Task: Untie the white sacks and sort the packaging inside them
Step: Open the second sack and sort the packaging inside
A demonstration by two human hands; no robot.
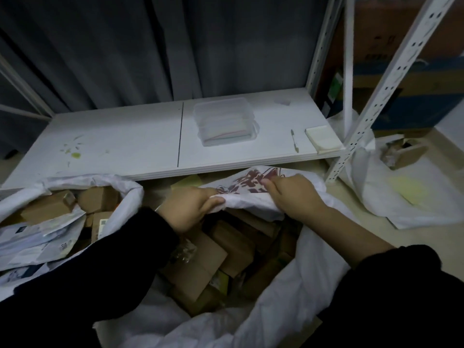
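Sack (288,292) up front is already untied — left hand (190,207) and right hand (293,197) both grip its far rim, fingers curled. Probably rolling it back to reach the boxes (200,262).

The mouth of the front sack (301,285) is held open at its far rim by the left hand (187,209) and the right hand (296,197), and a way down to the cardboard boxes (200,267) is left between the sleeves; the far side is closed off by the edge of the white shelf (125,141); bare board is offered on its left half, the right half being taken up by a clear tub (226,121), a pen (294,140) and a pad (322,139); the right flank is barred by a perforated upright (384,96); the left is crowded by a second sack (130,197), heaped full.
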